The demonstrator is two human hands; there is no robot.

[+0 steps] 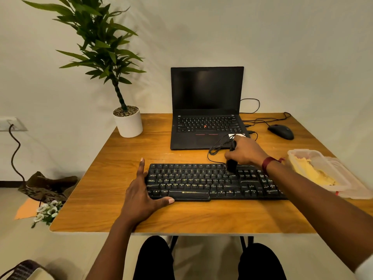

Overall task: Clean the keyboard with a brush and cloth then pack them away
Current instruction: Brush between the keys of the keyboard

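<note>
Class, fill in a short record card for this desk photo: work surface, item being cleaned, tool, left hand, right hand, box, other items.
work surface: wooden table
item being cleaned: black keyboard, near the table's front edge
tool: black brush, bristles on the upper key rows
left hand: fingers straight, resting on the keyboard's left end
right hand: grips the brush
box: clear plastic box at the right, yellow cloth inside
other items: open laptop with dark screen, mouse, potted plant
</note>
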